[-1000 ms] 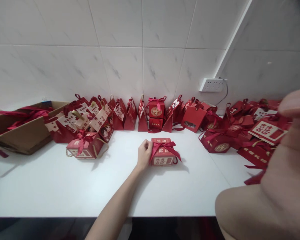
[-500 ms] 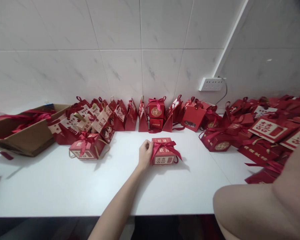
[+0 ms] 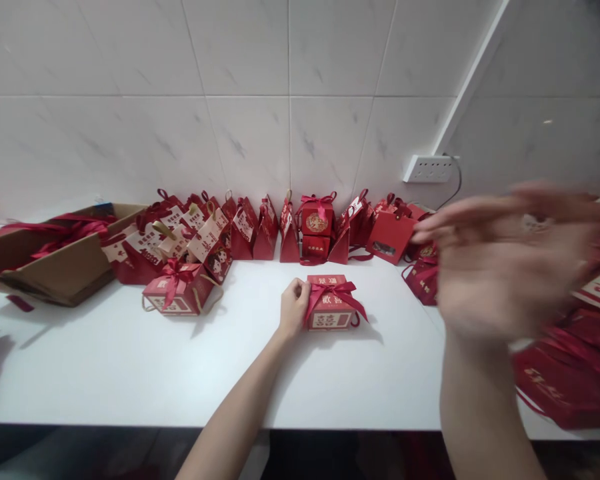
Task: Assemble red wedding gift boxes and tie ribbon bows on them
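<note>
A small red gift box (image 3: 331, 313) with a ribbon bow (image 3: 333, 291) on top lies on the white table, its front label pale with a red character. My left hand (image 3: 294, 303) is closed at the left side of this box, fingers curled against its edge near the bow; just what they pinch is hidden. Over the right part of the table, my right hand (image 3: 500, 267) is raised and blurred by motion. Its palm shows and its fingers look stretched out, holding nothing that I can make out. A heap of red boxes (image 3: 570, 387) lies under and behind it.
A brown cardboard box (image 3: 75, 280) with red ribbons inside stands at the left. Another bow-tied gift box (image 3: 177, 293) sits near it. Red gift boxes (image 3: 265, 230) line the tiled wall, with a white power socket (image 3: 430, 169) above.
My right hand has come up over the heap at the right, where earlier mainly the arm showed. My left hand stays at the gift box. The view has shifted slightly.
</note>
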Demonstrator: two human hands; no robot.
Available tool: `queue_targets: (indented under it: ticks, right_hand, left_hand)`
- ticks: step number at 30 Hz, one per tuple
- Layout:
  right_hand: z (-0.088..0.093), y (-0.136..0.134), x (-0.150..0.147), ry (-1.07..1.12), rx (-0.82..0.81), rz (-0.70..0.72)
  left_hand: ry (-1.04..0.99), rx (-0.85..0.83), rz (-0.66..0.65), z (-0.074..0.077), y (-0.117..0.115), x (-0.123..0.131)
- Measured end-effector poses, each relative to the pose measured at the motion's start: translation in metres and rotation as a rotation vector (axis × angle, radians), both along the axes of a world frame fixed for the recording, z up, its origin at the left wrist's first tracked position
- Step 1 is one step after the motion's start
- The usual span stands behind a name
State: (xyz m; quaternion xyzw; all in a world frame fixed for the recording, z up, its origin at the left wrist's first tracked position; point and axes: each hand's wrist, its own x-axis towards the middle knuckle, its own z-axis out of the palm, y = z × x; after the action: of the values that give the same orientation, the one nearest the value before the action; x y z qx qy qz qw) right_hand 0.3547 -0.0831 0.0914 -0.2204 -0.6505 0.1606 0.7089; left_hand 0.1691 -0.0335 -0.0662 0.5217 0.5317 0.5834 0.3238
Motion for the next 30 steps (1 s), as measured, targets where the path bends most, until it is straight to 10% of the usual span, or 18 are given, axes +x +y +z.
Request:
queue_targets:
  ticks: [5,11,30]
  right_hand:
    - [-0.075,0.058,-0.003,-0.519,-0.535,-0.187]
    - [-0.140,0.061,-0.004,-0.473,-0.798,-0.186]
    - [-0.149,0.061,-0.018,0.074,-0.946,0.264]
  left_hand:
    - [0.016,0.000,0.007,-0.002,0.000,0.000]
    - [0.088,0.002,0.038,0.002,-0.002,-0.004]
    - [0.081,-0.067,-0.103,0.016,-0.001,-0.005]
